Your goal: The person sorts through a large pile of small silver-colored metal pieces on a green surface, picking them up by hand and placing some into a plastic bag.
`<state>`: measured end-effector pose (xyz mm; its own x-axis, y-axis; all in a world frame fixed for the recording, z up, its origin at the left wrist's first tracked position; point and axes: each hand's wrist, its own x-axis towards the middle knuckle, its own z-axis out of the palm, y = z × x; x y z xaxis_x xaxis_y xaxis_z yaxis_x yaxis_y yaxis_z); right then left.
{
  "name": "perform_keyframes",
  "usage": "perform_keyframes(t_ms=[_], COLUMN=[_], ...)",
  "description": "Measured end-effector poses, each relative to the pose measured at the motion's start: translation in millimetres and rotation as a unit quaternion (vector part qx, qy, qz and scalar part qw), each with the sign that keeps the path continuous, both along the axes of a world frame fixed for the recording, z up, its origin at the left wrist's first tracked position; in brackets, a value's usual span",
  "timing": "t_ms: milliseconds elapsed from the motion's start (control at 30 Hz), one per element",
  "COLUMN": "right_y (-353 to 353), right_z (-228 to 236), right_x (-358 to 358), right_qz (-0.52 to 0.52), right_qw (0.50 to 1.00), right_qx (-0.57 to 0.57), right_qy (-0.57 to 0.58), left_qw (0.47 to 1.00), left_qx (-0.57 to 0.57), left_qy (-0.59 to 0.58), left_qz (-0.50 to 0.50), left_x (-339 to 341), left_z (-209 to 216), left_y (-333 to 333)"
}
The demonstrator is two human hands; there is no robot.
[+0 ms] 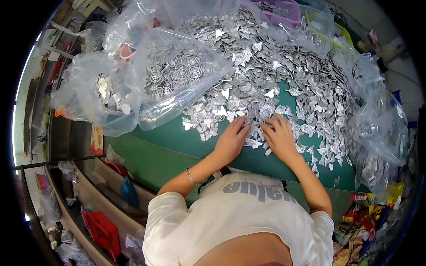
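Small flat silver-grey metal pieces (248, 95) with irregular, pointed outlines lie in a heap on the green tabletop (162, 138). At the near edge of the heap, my left hand (231, 141) rests with its thumb and fingers apart, the tips touching pieces. A bracelet circles that wrist. My right hand (281, 138) lies just across from it, fingers spread and bent down onto the pieces. A few loose pieces fill the narrow gap between my hands. Parts of the fingertips are hidden among the metal, and no piece shows clearly gripped.
Left of the heap, one clear plastic bag (171, 73) holds openwork metal rings and another (106, 95) holds round discs. Purple (290, 11) and yellow-green baskets (341, 33) stand at the back right. More plastic bags (377, 128) line the right edge. Wooden drawers (104, 195) stand lower left.
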<state>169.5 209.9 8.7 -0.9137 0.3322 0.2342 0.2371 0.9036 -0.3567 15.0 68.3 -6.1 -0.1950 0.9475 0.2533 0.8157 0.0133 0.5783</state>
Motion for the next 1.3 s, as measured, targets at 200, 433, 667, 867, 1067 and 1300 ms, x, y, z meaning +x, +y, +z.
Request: perform_keyframes(t_ms=[200, 433, 667, 867, 1067, 1300], right_y=[10, 30, 21, -6, 9, 8], right_z=[10, 6, 17, 14, 0, 24], right_x=[38, 64, 51, 21, 38, 49], right_qz=[-0.086, -0.26, -0.254, -0.144, -0.193, -0.243], right_qw=[0.995, 0.962, 0.952, 0.989, 0.977, 0.587], right_qx=[0.042, 0.048, 0.002, 0.011, 0.043, -0.655], right_qy=[0.028, 0.068, 0.171, 0.042, 0.078, 0.408], left_qw=[0.995, 0.998, 0.99, 0.998, 0.997, 0.931], left_qx=[-0.031, 0.022, 0.092, 0.035, 0.066, 0.113], left_qy=[-0.024, -0.02, -0.07, 0.024, 0.006, -0.339], left_qz=[-0.089, -0.049, 0.086, 0.053, 0.04, 0.076], left_x=[33, 18, 8, 26, 15, 19], left_z=[11, 3, 15, 10, -4, 10], left_y=[-12, -10, -2, 18, 18, 24])
